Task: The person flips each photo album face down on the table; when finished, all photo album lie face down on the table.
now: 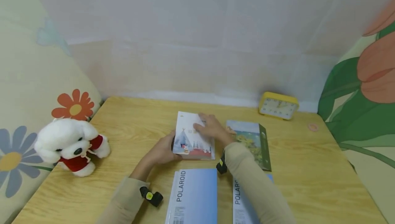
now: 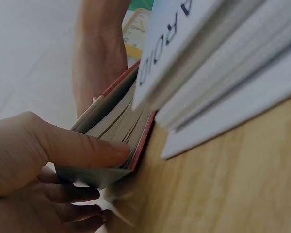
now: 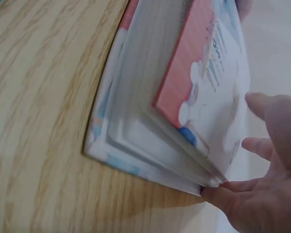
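A thick photo album (image 1: 192,138) with a white cover and a tent picture lies at mid-table. My left hand (image 1: 162,150) grips its lower left corner. In the left wrist view, the thumb (image 2: 94,150) lies across the page edges and the other fingers are around the far side. My right hand (image 1: 213,128) reaches over the upper right of the cover. In the right wrist view, its fingers (image 3: 228,194) are extended, with fingertips at the album's edge. The cover stands slightly apart from the clear-sleeved pages (image 3: 140,141) there.
A POLAROID book stack (image 1: 197,196) lies in front of the album, and another POLAROID book (image 1: 243,207) is partly under my right sleeve. A landscape-covered book (image 1: 251,138) is to the right. A yellow clock (image 1: 278,106) stands behind; a white plush dog (image 1: 72,145) sits left.
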Tool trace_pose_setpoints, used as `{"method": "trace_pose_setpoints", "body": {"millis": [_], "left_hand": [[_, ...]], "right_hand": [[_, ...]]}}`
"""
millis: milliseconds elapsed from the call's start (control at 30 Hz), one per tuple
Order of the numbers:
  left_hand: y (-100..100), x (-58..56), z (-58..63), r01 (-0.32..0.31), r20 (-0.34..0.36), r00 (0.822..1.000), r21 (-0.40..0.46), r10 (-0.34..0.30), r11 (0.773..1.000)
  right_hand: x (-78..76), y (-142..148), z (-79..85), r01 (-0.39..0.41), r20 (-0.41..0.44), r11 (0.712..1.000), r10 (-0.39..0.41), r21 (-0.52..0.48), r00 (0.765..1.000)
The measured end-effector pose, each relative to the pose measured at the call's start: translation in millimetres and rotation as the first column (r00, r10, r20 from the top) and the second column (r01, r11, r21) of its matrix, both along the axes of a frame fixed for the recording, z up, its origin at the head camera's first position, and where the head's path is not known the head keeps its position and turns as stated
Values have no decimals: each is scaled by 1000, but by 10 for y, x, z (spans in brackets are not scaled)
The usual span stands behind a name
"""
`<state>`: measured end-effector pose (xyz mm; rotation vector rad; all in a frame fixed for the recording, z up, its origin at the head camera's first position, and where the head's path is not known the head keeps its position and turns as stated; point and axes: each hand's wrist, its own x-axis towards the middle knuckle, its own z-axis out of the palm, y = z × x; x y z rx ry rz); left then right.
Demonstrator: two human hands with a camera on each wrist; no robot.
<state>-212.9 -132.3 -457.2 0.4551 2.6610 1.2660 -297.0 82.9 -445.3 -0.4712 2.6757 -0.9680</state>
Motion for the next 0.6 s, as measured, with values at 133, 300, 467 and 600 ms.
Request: {"method": "trace_pose_setpoints", "body": {"millis": [133,300,467,600], "left_hand": [[1,21,121,66,2,998,59,-66,996],[16,47,338,153,-38,988,141,-149,978],[108,67,559,192,-141,973,67,-181,979],[247,79,695,182,-191,964,-47,-187,982]], "right_hand": [[14,-35,13,10,9,1000,-9,-24,1000],[20,-56,113,16,99,988,-1,-152,995],[28,-44,275,59,236,949,17,-311,972],[43,-21,405,93,260,921,9,-377,965]]}}
